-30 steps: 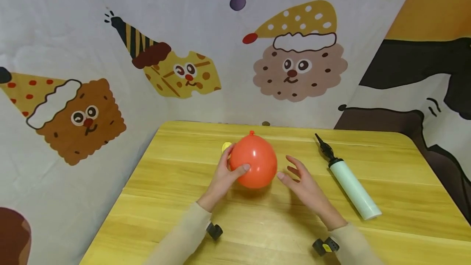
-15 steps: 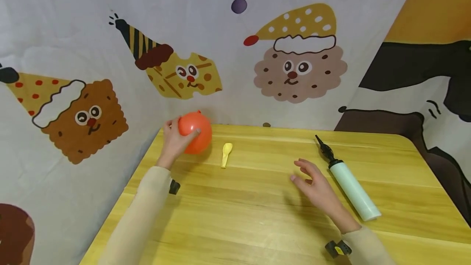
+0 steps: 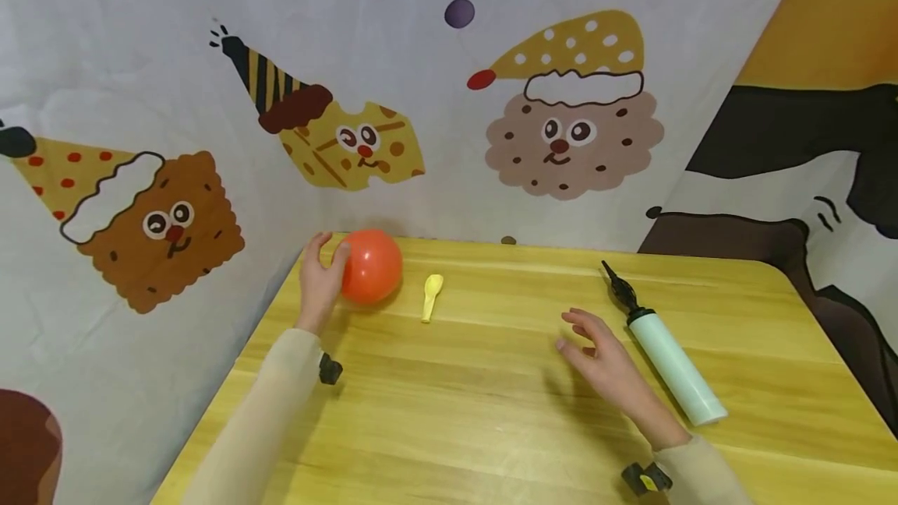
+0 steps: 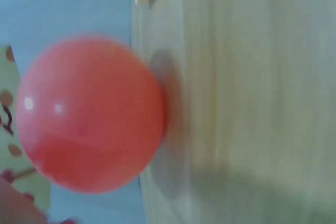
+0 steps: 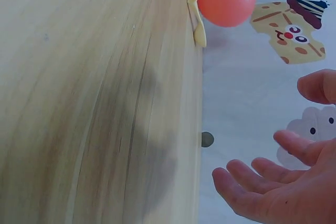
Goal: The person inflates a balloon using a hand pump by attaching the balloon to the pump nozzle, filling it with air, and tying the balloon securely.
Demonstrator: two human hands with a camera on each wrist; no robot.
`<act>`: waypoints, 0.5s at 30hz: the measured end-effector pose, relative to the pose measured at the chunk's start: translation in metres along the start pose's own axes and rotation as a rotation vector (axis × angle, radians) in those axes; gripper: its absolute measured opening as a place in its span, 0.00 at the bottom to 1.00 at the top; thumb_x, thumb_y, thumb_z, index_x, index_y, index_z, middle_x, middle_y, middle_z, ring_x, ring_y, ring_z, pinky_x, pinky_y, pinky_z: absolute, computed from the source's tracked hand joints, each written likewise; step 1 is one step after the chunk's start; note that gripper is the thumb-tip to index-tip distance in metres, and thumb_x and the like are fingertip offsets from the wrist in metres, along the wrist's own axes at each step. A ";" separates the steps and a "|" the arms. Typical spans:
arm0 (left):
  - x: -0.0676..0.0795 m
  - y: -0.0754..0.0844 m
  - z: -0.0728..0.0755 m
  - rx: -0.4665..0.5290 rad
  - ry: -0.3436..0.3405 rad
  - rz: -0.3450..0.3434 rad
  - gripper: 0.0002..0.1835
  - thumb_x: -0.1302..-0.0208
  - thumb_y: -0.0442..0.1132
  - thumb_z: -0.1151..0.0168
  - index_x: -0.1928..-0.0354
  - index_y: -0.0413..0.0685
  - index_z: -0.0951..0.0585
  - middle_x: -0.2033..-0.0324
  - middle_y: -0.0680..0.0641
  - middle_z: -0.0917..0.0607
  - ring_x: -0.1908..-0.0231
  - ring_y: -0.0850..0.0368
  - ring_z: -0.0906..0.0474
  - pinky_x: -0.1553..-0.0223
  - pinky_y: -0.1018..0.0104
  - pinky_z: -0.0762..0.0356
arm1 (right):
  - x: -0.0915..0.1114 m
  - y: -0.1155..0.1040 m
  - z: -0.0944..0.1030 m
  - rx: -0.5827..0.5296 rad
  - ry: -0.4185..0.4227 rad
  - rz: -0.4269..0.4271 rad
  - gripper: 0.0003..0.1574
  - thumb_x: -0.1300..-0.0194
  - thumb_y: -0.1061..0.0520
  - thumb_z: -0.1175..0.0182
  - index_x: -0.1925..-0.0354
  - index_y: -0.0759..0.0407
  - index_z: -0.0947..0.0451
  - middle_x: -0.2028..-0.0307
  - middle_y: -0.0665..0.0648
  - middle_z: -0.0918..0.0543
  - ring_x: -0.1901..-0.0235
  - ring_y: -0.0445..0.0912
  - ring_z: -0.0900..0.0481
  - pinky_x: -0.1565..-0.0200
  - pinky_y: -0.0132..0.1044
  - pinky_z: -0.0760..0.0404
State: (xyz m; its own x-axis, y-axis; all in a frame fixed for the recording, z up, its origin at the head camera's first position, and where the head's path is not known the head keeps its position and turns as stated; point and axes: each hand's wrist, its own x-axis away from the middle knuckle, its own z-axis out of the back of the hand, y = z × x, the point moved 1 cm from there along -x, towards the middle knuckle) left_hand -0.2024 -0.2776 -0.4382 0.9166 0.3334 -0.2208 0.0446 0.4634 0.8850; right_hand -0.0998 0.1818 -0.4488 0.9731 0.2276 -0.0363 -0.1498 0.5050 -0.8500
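An inflated red balloon [image 3: 372, 266] sits at the back left of the wooden table. My left hand [image 3: 321, 280] is just left of it, thumb near its side and fingers spread loosely. In the left wrist view the balloon [image 4: 92, 114] shows whole, with a blurred bit of the hand [image 4: 18, 205] in the lower corner. A flat yellow balloon [image 3: 432, 298] lies to the right of the red one. Over the table's right half my right hand [image 3: 606, 365] hovers with relaxed fingers and nothing in them; the right wrist view shows its fingers [image 5: 252, 182] apart.
A pale green hand pump [image 3: 677, 369] with a black nozzle lies at the right, beyond my right hand. Behind the wooden table [image 3: 449, 411] hangs a cloth backdrop [image 3: 435, 61] printed with cartoon biscuits and cheese.
My left hand carried the red balloon from the middle to the back left, then let go and drew left. The yellow balloon came into full view. My right hand shifted slightly right.
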 end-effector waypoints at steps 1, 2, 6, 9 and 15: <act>0.006 0.001 -0.002 0.030 0.075 -0.053 0.28 0.25 0.47 0.40 0.31 0.39 0.27 0.27 0.40 0.34 0.26 0.41 0.41 0.26 0.40 0.45 | 0.000 0.000 0.000 0.003 0.004 0.000 0.35 0.21 0.52 0.42 0.27 0.69 0.38 0.25 0.73 0.42 0.30 0.73 0.37 0.37 0.69 0.29; 0.013 0.001 -0.004 0.048 0.143 -0.111 0.21 0.25 0.42 0.41 0.36 0.37 0.23 0.30 0.40 0.30 0.28 0.41 0.38 0.27 0.41 0.44 | 0.001 0.001 0.001 0.004 0.007 0.001 0.35 0.22 0.53 0.42 0.26 0.69 0.38 0.25 0.73 0.43 0.30 0.73 0.37 0.37 0.69 0.29; 0.039 0.005 -0.017 0.052 0.206 -0.362 0.10 0.32 0.26 0.42 0.52 0.32 0.17 0.40 0.37 0.24 0.36 0.39 0.31 0.33 0.41 0.37 | 0.004 0.003 0.002 0.025 0.042 0.022 0.34 0.22 0.55 0.41 0.27 0.68 0.38 0.25 0.72 0.42 0.31 0.72 0.36 0.39 0.70 0.29; 0.055 0.013 -0.031 0.016 0.080 -0.463 0.09 0.33 0.23 0.42 0.55 0.33 0.15 0.45 0.37 0.19 0.42 0.40 0.24 0.38 0.42 0.29 | 0.005 0.004 0.004 0.065 0.081 0.057 0.34 0.23 0.54 0.41 0.28 0.68 0.36 0.26 0.71 0.39 0.32 0.70 0.34 0.40 0.69 0.27; 0.065 0.022 -0.058 -0.159 -0.234 -0.348 0.08 0.27 0.33 0.40 0.52 0.40 0.15 0.51 0.41 0.14 0.48 0.44 0.17 0.46 0.44 0.20 | 0.010 0.003 0.008 0.163 0.149 0.136 0.31 0.25 0.56 0.39 0.30 0.68 0.32 0.29 0.70 0.33 0.36 0.68 0.28 0.44 0.66 0.24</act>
State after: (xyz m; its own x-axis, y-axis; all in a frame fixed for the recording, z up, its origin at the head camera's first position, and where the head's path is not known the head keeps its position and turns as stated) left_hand -0.1652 -0.1987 -0.4569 0.9241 -0.0511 -0.3788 0.3210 0.6419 0.6963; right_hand -0.0920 0.1921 -0.4480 0.9554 0.1832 -0.2316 -0.2953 0.6084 -0.7366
